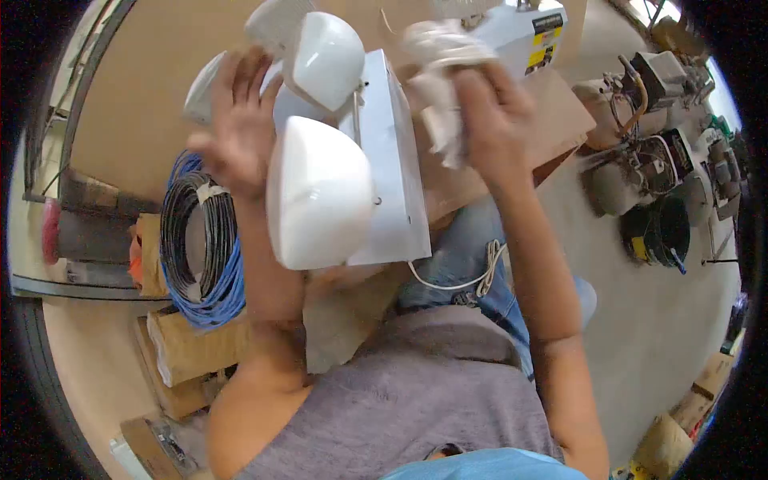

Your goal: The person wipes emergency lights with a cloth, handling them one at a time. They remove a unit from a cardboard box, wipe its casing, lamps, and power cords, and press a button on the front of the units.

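A pale metal box (392, 160) stands in front of my body, with several glossy white rounded heads on it. The nearest white head (324, 196) is large, and another white head (326, 60) sits beyond it. My left hand (240, 120) is beside these heads, fingers spread and slightly blurred, holding nothing; whether it touches one I cannot tell. To the right of the box, my right hand (492, 112) grips a crumpled white cloth (440, 80), blurred by motion. A white cord (448, 286) runs from the box's lower edge over my jeans.
Coils of black and blue cable (200, 248) hang at the left, above cardboard boxes (196, 348). A second white unit with a yellow label (544, 40) stands at the back. Compressor-like machines (632, 104) and a black bucket (658, 232) are on the floor at the right.
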The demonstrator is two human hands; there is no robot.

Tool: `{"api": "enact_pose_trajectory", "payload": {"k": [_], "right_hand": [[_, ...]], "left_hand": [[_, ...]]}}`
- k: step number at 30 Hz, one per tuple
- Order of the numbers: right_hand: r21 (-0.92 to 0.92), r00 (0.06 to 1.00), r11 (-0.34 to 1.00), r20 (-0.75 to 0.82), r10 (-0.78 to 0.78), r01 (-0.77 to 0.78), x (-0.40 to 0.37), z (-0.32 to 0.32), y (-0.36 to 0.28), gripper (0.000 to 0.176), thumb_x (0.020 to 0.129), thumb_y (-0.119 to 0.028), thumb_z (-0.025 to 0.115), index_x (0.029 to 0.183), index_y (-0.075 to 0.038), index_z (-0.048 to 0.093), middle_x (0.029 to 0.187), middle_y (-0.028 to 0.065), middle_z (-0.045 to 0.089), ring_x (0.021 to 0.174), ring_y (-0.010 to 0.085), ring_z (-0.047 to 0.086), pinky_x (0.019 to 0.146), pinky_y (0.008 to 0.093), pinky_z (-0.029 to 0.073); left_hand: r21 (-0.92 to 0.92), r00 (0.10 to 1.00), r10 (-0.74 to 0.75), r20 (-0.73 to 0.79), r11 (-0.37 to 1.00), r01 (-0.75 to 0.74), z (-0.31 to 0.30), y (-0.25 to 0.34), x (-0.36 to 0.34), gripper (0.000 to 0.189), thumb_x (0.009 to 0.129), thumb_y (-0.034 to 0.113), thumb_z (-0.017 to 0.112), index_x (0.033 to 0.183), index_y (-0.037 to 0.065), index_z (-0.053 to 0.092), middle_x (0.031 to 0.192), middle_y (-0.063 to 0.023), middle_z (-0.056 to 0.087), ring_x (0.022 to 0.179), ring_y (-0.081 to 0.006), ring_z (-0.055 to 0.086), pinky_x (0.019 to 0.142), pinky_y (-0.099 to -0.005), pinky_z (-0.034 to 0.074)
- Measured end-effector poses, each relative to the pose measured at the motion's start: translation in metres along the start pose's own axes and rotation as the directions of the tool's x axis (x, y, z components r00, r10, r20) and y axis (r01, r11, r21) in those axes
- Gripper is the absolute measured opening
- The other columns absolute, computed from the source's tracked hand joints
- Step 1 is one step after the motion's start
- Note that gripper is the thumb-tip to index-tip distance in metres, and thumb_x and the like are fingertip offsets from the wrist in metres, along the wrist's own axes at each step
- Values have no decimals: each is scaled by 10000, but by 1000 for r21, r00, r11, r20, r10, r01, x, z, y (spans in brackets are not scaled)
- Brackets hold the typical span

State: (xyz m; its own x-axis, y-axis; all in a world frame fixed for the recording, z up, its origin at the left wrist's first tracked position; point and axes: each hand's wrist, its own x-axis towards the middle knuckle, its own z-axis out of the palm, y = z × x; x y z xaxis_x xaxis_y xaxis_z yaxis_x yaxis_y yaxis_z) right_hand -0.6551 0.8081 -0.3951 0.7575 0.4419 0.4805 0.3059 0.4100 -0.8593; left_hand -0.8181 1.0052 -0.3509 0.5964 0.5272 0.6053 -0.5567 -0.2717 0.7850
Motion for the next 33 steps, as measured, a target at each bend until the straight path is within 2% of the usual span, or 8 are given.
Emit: {"api": "enact_pose_trajectory", "payload": {"k": [4, 6, 10, 13, 21, 27, 29, 33], "right_hand": [[-127, 933, 992, 357, 32, 15, 6, 37, 16, 269, 869, -140, 612, 1085, 16, 652, 1002, 64, 660, 900, 129, 611, 755, 266, 492], [-148, 895, 948, 395, -205, 282, 7, 42, 21, 298, 835, -130, 626, 1092, 20, 645, 1128, 139, 636, 993, 198, 627, 827, 308, 498], [-163, 885, 972, 460, -77, 169, -6, 31, 14, 313, 814, -120, 629, 1090, 26, 633, 1179, 188, 611, 1012, 283, 640, 848, 358, 501], [-152, 873, 938, 435, -219, 311, -13, 29, 13, 290, 822, -104, 603, 1081, 24, 633, 1179, 199, 610, 1026, 330, 634, 874, 375, 494], [-310, 884, 926, 465, -48, 213, 47, 49, 48, 261, 895, -229, 529, 976, 5, 611, 1053, 254, 625, 944, 435, 612, 837, 504, 480], [-340, 902, 878, 384, -198, 338, 61, 56, 86, 258, 904, -217, 522, 1034, -7, 597, 988, 252, 640, 942, 432, 613, 829, 509, 480], [-315, 923, 933, 381, -46, 176, 15, 41, 32, 238, 913, -176, 524, 1035, 4, 618, 974, 213, 654, 914, 386, 625, 816, 450, 479], [-263, 870, 920, 473, -139, 290, -44, 16, -5, 289, 880, -194, 545, 1089, -15, 633, 1218, 225, 580, 1046, 401, 609, 896, 449, 481]], "left_hand": [[-26, 956, 147, 252, 989, -145, -9, -30, 64, 1047, 708, 699, 675, 1476, 66, 350, 1467, -205, 395, 1325, -310, 411, 1105, -409, 313], [273, 911, -144, 387, 961, 36, 3, -27, 71, 701, 743, 434, 686, 1328, 74, 546, 1339, -171, 518, 1224, -260, 490, 1060, -365, 346], [327, 958, -5, 287, 940, -93, 21, -33, 63, 414, 713, 245, 623, 1062, 24, 640, 1173, -118, 574, 1126, -217, 525, 1001, -325, 372], [178, 976, -50, 212, 984, 12, 22, -36, 59, 409, 721, 221, 612, 1074, 16, 639, 1138, -103, 582, 1061, -203, 541, 957, -318, 397], [265, 962, -110, 250, 963, 41, 15, -38, 61, 500, 757, 229, 564, 1212, 21, 565, 1269, -135, 521, 1099, -262, 577, 898, -389, 521], [237, 966, -177, 188, 963, 130, 21, -31, 59, 460, 742, 213, 580, 1155, 12, 597, 1093, -110, 582, 974, -199, 578, 858, -311, 472], [210, 976, -135, 171, 973, 97, 23, -29, 57, 458, 754, 221, 577, 1162, 15, 592, 1098, -113, 581, 970, -201, 581, 861, -322, 477], [175, 972, -167, 166, 975, 138, 13, -36, 56, 468, 767, 228, 575, 1189, 25, 588, 1126, -124, 589, 1001, -210, 590, 888, -344, 488]]}}
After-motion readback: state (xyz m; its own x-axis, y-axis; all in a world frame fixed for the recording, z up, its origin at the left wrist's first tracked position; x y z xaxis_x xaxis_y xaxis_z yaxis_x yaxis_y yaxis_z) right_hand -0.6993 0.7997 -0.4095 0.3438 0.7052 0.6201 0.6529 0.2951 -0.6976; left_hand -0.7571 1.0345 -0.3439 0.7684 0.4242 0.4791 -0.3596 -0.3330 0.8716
